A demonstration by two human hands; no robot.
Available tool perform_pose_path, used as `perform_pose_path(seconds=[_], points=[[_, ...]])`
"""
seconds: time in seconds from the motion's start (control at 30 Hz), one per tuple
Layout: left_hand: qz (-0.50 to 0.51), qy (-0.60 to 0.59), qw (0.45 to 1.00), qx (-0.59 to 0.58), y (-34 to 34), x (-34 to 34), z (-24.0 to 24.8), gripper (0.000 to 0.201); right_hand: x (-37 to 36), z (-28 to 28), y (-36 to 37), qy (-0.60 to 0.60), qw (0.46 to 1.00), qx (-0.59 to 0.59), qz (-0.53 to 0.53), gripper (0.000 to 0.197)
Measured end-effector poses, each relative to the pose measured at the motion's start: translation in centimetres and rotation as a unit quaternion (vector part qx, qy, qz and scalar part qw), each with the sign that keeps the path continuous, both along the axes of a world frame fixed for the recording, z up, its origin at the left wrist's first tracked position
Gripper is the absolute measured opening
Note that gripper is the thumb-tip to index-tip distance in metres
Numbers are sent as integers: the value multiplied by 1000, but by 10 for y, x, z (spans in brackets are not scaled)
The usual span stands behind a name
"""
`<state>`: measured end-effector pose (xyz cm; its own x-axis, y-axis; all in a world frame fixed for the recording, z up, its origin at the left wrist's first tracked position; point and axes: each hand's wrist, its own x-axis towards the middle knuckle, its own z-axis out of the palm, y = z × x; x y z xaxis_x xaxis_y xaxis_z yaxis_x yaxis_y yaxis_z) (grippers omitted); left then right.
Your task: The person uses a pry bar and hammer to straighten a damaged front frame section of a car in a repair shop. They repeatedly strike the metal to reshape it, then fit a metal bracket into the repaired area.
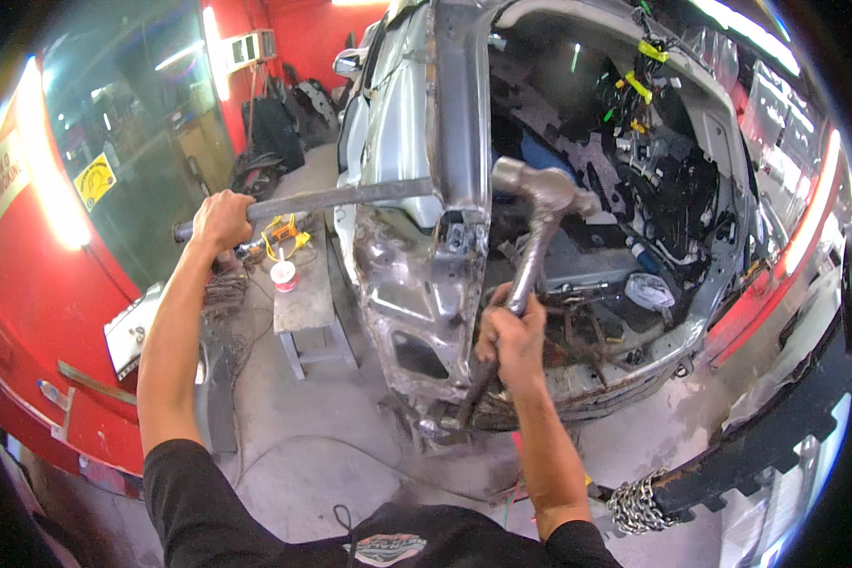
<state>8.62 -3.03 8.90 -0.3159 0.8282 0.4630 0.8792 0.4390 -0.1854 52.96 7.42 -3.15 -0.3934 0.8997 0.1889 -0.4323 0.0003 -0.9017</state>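
Steel hammer [540,204], flat bar [341,198], dented pillar [459,142]

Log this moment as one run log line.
left hand: grips flat bar | right hand: grips hammer | target: car pillar

Bar [350,199] left of door pillar [459,123]; hammer [540,204] right; small bench [303,293] behind-left; chain [637,504] lower right.

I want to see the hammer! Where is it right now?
In the head view, the hammer is right of centre, gripped by the right hand, its head up beside the bare metal door pillar of the stripped car.
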Motion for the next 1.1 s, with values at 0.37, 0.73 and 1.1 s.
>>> perform_pose_path(seconds=[0.37,0.73,1.1], points=[[12,-16,1000,-6,-2,4,3,35,7,-4,-8,100,993,-4,-64,14],[16,-17,1000,-11,1,-7,-3,37,34,-2,1,14,998,-50,-47,16],[9,-12,1000,-2,-2,-4,-2,36,34,-14,-14,32,997,-56,-48,17]])
